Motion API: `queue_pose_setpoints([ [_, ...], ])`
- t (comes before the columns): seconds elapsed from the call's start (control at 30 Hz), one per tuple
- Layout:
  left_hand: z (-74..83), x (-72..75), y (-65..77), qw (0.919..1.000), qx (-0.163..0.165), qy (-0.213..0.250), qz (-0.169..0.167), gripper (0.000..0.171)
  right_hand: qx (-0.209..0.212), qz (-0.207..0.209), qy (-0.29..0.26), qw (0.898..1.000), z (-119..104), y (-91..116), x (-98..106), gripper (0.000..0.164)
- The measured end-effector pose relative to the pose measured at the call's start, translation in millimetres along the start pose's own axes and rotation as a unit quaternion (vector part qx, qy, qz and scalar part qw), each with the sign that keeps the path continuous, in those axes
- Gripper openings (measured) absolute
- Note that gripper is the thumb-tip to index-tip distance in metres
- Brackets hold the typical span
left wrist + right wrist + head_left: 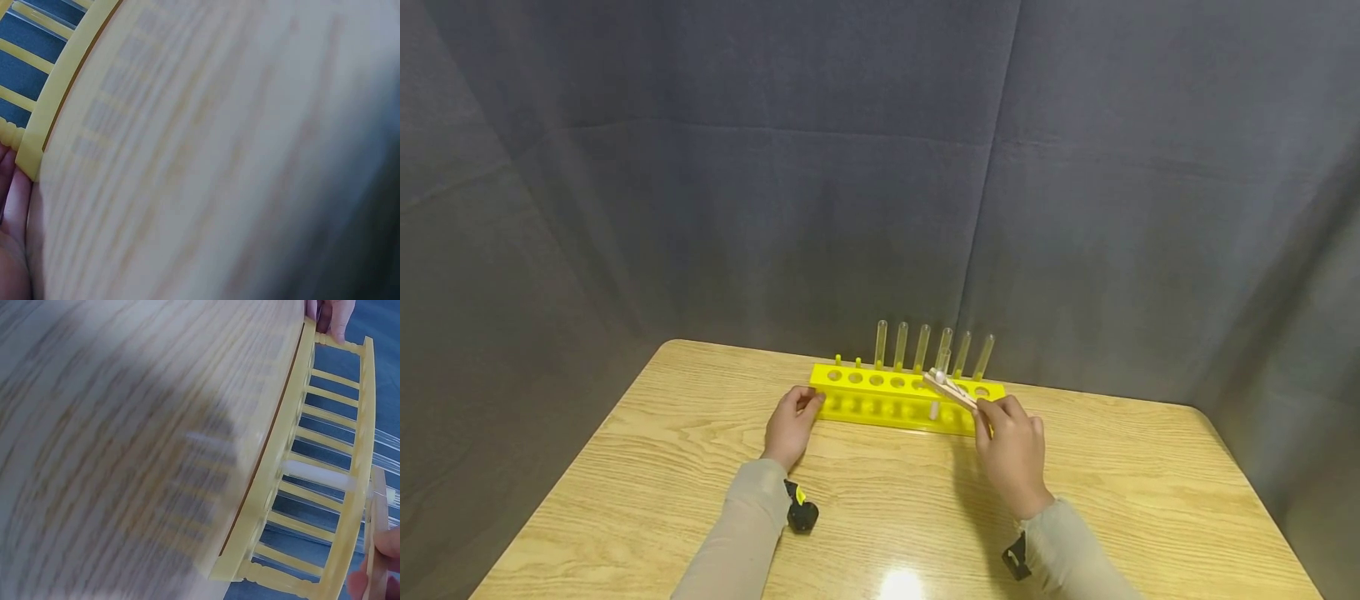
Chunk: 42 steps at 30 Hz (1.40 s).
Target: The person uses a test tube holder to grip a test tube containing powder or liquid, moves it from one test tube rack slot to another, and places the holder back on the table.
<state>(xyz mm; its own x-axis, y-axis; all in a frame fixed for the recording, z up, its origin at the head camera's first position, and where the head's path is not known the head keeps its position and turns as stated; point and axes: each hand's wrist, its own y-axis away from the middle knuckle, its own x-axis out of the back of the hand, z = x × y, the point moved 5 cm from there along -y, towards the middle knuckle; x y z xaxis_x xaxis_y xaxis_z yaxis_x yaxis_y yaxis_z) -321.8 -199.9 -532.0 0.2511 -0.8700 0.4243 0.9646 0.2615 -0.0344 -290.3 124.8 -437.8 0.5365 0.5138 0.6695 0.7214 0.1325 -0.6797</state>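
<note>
R hand (1013, 448) grips wooden holder (951, 391), far end at upper part of tube w/ white fill (319, 474); L hand (790, 427) grips L end of yellow rack (865, 421) on counter (865, 500). Tube is thru a top-shelf hole, R of rack's middle, lower end nr bottom shelf; can't tell if fully seated. Advise: brace rack w/ L, guide tube straight along hole axis, no tilt, else may catch rim. Mind inverted clear tubes (901, 346) just behind: sideways swing could knock one.
</note>
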Motion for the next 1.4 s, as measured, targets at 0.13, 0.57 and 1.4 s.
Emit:
queue_pose_setpoints([
  [0.13, 0.7, 0.7, 1.1, 1.0000, 0.001, -0.002, 0.000, 0.036, -0.002, -0.001, -0.002, 1.000, 0.3, 2.0, -1.8, 0.015],
  [0.57, 1.1, -0.2, 1.2, 1.0000, 0.000, 0.003, 0.001, 0.038, -0.002, 0.006, -0.006, 1.000, 0.1, 2.8, -1.8, 0.013],
  [1.4, 2.8, 1.5, 1.4, 1.0000, 0.001, 0.001, 0.001, 0.037, -0.038, -0.036, -0.015, 0.999, 3.4, 3.2, -4.1, 0.016],
])
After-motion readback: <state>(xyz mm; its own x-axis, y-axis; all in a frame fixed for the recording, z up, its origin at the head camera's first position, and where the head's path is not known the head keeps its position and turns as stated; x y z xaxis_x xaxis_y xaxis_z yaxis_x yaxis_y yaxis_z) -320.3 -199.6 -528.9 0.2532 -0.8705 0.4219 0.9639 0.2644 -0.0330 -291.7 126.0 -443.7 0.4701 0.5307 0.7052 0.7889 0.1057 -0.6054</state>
